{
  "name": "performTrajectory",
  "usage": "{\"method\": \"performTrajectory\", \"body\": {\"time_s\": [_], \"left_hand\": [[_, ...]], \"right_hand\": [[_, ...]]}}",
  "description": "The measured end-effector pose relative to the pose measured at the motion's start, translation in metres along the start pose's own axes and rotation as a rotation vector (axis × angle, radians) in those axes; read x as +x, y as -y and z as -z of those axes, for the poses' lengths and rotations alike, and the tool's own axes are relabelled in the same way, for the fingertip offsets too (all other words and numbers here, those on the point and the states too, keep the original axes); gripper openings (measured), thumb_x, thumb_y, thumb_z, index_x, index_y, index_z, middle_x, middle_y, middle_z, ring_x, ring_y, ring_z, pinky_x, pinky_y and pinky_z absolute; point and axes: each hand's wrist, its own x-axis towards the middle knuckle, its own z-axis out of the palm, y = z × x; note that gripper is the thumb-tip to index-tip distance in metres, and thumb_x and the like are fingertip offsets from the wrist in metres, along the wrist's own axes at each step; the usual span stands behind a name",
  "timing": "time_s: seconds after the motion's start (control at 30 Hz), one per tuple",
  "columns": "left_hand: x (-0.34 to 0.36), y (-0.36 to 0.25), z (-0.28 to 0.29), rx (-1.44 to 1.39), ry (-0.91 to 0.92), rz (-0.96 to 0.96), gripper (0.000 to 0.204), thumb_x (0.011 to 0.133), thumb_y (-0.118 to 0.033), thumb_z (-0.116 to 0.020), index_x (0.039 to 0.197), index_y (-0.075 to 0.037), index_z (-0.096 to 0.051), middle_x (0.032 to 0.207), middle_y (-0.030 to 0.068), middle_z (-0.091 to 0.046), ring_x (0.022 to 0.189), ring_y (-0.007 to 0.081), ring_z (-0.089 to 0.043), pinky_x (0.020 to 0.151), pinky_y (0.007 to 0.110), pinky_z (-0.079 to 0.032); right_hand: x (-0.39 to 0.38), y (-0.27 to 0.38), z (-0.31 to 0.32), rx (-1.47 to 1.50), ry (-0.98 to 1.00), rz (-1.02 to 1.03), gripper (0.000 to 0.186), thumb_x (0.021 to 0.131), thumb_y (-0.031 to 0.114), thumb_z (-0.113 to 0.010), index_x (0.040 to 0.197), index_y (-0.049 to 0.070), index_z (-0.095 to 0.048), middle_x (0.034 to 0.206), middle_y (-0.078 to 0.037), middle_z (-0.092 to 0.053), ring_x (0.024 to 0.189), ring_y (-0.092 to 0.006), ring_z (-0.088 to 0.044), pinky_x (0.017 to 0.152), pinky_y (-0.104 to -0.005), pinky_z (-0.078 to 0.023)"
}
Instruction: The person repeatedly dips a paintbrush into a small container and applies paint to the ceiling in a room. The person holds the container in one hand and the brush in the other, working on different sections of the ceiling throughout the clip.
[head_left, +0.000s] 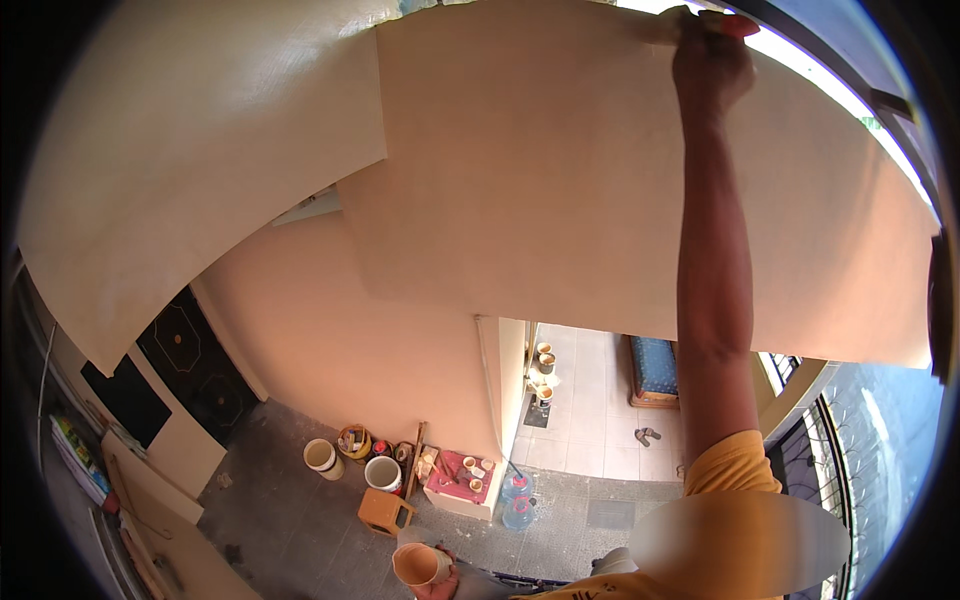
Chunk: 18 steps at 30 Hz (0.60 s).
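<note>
High at the upper right, my right hand [712, 70] is closed round a paintbrush with a red-orange end [738, 25]. Its pale other end is blurred against the top edge of the peach-coloured wall [540, 170]. The right arm is stretched almost straight up. Low in the view, my left hand [440, 584] grips a tub [421, 565] whose inside is peach-coloured. The lower part of that hand is cut off by the frame.
Far below on the grey floor are buckets [323, 458], an orange stool [385, 511], a red-topped block with small cups [468, 476] and clear water bottles [518, 513]. Paint pots [545, 365] and a blue-cushioned seat [654, 366] show through the opening. A dark door [190, 350] is at left.
</note>
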Motion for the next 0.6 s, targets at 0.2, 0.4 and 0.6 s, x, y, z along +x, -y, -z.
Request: {"method": "performTrajectory", "body": {"time_s": [0.2,0.4,0.6], "left_hand": [[0.003,0.000,0.000,-0.047,0.002,-0.003,0.054,0.095,-0.056,-0.058,0.135,-0.020,-0.062,0.135,0.0121,-0.063,0.127,0.0355,-0.057,0.094,0.057,-0.054],[0.005,0.008,0.013,-0.094,-0.010,-0.007,0.053,0.095,-0.057,-0.057,0.134,-0.021,-0.062,0.135,0.0121,-0.063,0.126,0.0355,-0.057,0.093,0.057,-0.054],[0.009,0.008,0.009,-0.125,-0.014,-0.018,0.053,0.095,-0.057,-0.057,0.133,-0.021,-0.063,0.134,0.0120,-0.063,0.126,0.0355,-0.057,0.093,0.057,-0.054]], "right_hand": [[0.008,0.006,0.005,-0.498,-0.006,0.309,0.022,0.091,0.032,-0.067,0.111,0.022,-0.070,0.095,-0.005,-0.071,0.087,-0.0308,-0.072,0.072,-0.0487,-0.056],[-0.059,0.077,-0.079,-0.439,0.157,0.496,0.022,0.091,0.027,-0.068,0.110,0.018,-0.070,0.090,-0.011,-0.071,0.085,-0.0326,-0.073,0.074,-0.0455,-0.057],[-0.131,0.168,-0.169,-0.115,0.220,0.701,0.011,0.091,0.017,-0.063,0.100,0.011,-0.064,0.089,-0.016,-0.066,0.086,-0.0353,-0.069,0.067,-0.0483,-0.057]]}}
